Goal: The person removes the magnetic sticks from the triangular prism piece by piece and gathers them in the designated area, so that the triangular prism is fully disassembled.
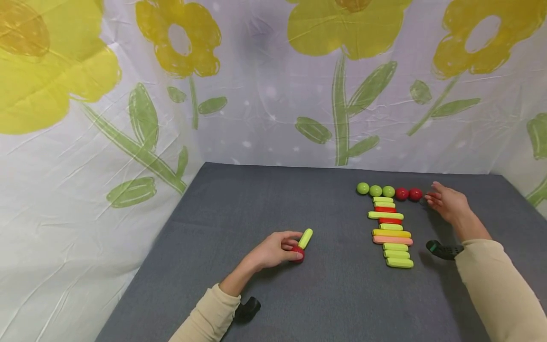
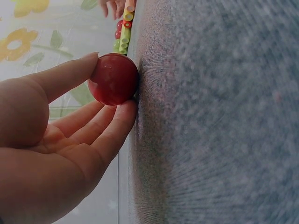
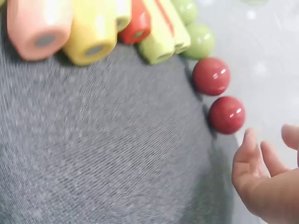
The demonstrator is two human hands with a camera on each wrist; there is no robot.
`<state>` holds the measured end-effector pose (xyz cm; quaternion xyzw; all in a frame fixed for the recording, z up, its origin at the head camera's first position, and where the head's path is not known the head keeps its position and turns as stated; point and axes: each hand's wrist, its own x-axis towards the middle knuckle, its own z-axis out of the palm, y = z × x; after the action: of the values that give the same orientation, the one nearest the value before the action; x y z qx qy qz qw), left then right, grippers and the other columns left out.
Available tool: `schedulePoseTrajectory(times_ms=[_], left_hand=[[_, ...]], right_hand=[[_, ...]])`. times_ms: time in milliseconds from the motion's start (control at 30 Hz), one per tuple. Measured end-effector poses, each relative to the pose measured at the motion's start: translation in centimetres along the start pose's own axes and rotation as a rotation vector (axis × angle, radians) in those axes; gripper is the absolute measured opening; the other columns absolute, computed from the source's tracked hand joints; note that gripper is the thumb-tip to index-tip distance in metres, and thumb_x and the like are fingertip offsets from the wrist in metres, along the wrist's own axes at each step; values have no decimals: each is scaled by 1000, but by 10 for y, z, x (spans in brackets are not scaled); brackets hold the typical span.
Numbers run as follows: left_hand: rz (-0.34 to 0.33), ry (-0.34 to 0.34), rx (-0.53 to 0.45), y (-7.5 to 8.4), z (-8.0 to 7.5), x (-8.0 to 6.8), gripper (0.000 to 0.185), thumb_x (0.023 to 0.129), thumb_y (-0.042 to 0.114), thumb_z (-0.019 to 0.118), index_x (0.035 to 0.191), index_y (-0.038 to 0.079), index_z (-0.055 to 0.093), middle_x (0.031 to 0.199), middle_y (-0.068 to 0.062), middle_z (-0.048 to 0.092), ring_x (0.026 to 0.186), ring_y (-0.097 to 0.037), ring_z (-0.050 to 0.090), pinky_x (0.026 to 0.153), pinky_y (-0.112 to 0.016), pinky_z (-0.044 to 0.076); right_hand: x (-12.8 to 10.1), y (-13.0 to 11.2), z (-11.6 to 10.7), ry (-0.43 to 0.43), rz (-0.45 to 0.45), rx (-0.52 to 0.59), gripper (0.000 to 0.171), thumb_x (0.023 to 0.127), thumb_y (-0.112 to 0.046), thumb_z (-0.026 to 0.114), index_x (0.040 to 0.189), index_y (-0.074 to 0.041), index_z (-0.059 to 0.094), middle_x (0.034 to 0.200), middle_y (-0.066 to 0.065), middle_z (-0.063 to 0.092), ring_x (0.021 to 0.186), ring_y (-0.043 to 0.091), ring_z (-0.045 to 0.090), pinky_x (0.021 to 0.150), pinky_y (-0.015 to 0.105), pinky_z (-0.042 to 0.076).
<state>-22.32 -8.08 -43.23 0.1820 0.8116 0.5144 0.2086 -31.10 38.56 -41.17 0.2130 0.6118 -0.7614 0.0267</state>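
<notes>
Nearest me, my left hand (image 1: 273, 249) pinches a red ball (image 2: 113, 78) between thumb and fingers (image 2: 112, 128) against the grey desk (image 1: 333, 294), toward its near edge, just beside a loose green stick (image 1: 305, 238). My right hand (image 1: 446, 203) rests with fingers relaxed, holding nothing, beside the red end ball (image 3: 227, 114) of the ball row (image 1: 388, 191) near the far right corner.
</notes>
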Motion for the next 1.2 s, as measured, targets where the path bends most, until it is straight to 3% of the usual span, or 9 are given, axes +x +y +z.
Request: schedulePoseTrajectory(times_ms=[133,300,400,633,733,867,1033,1200], left_hand=[[5,-1,-1,1,0,0,55,84,8,75,134,2,53,111,-9,64,102,-19,61,83,-34,51],[-1,-5,-9,0,0,1,56,83,8,75,134,2,52,111,-9,64,102,-19,61,83,-33,51],[-17,-7,-12,0,-1,0,56,83,7,75,134,3,52,112,-10,64,102,-20,60,83,-34,51],[-40,3,10,1,-1,0,57,82,8,76,134,6,53,114,-10,63,108,-24,58,85,-36,51],[-43,6,12,1,0,0,57,82,9,76,134,6,54,114,-10,63,109,-24,57,86,-37,50],[-41,8,13,1,1,1,57,81,8,77,134,6,54,113,-9,64,108,-24,57,85,-37,50],[-44,6,19,1,1,1,58,80,7,77,134,6,54,113,-9,63,107,-24,57,85,-36,50],[-48,-5,15,1,0,1,59,80,7,77,134,6,54,114,-9,63,108,-24,58,86,-37,50]], right_hand=[[-9,-7,1,-30,29,182,42,91,-37,60,124,-15,47,76,-1,62,73,8,61,65,22,52],[-17,-11,5,-124,54,288,28,88,-34,66,106,-15,57,81,2,63,78,12,60,69,24,52],[-23,-11,12,-199,63,287,24,88,-34,66,101,-15,59,86,2,62,83,12,57,72,24,50],[-41,-3,42,-320,83,189,25,91,-34,62,108,-17,57,95,0,59,87,12,57,78,23,51],[-50,2,56,-399,99,158,19,96,-32,56,102,-16,63,95,2,59,87,14,60,80,26,52],[-62,12,75,-482,125,118,23,99,-30,50,95,-17,68,96,4,61,89,16,62,82,29,52],[-77,24,99,-557,118,-22,24,101,-34,47,112,-16,59,102,4,58,94,17,62,87,29,50],[-89,39,123,-644,125,-170,52,102,-36,43,142,-4,34,107,3,59,100,16,61,91,31,47]])
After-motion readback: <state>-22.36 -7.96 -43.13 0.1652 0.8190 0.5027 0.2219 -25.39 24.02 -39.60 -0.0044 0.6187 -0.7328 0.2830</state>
